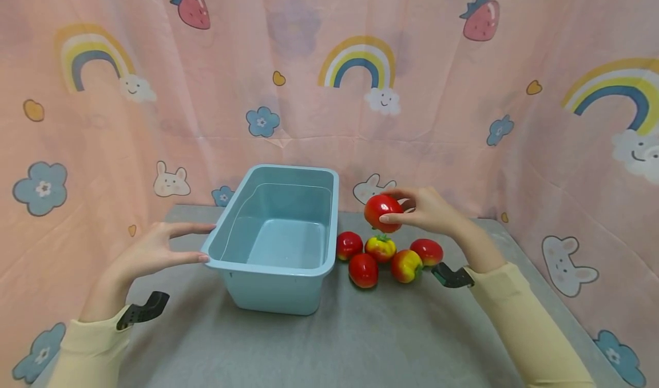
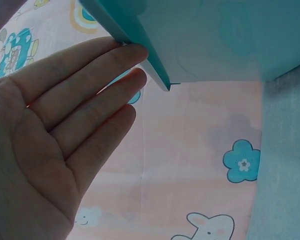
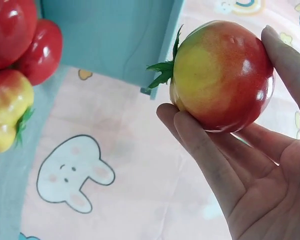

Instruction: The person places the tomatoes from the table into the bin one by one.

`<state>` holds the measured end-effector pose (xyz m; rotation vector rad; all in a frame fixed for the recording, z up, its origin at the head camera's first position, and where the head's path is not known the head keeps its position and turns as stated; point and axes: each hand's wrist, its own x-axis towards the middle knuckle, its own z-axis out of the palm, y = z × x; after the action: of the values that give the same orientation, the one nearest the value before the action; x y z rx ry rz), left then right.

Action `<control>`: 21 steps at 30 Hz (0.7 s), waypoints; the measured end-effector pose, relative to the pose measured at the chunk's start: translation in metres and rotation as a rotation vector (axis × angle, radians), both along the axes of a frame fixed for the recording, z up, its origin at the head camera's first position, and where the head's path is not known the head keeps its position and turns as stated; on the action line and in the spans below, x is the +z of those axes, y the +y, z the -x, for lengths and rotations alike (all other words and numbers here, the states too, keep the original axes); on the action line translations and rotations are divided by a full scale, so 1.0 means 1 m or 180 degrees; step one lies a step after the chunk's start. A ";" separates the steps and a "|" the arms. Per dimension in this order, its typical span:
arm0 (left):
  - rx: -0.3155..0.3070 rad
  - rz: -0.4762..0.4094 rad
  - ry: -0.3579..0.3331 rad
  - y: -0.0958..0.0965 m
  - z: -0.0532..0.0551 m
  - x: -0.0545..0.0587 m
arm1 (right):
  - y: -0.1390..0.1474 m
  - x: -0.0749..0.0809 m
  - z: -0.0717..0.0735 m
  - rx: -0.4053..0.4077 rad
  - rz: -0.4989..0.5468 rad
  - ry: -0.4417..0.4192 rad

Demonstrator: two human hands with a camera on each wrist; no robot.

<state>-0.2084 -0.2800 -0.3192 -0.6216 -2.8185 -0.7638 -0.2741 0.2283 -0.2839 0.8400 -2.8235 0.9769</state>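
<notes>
In the head view my right hand (image 1: 427, 209) holds a glossy tomato (image 1: 383, 213) between thumb and fingers, raised above several others. The right wrist view shows this tomato (image 3: 225, 75) as red and yellow with a green leafy stem; the fingers are curled under it and the thumb is at its far side. My left hand (image 1: 149, 253) is at the left side of a light blue plastic bin (image 1: 273, 272). Its fingers (image 2: 90, 85) are nearly straight, tips against the outside of the bin's rim (image 2: 152, 70). The bin stands upright on the table, with its inner floor bare.
Right of the bin lies a cluster of red and yellow tomatoes, among them a red one (image 1: 363, 270) and a yellow-red one (image 1: 407, 266). Grey cloth covers the table (image 1: 329, 348). A pink patterned curtain (image 1: 437, 119) hangs behind and at both sides.
</notes>
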 end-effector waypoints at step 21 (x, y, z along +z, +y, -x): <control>-0.0012 -0.0021 -0.0012 -0.001 0.001 -0.002 | -0.029 0.019 0.012 0.0043 -0.0141 0.0010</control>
<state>-0.2095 -0.2814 -0.3210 -0.6252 -2.8179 -0.7752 -0.2859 0.1990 -0.2652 0.8654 -2.8507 0.9170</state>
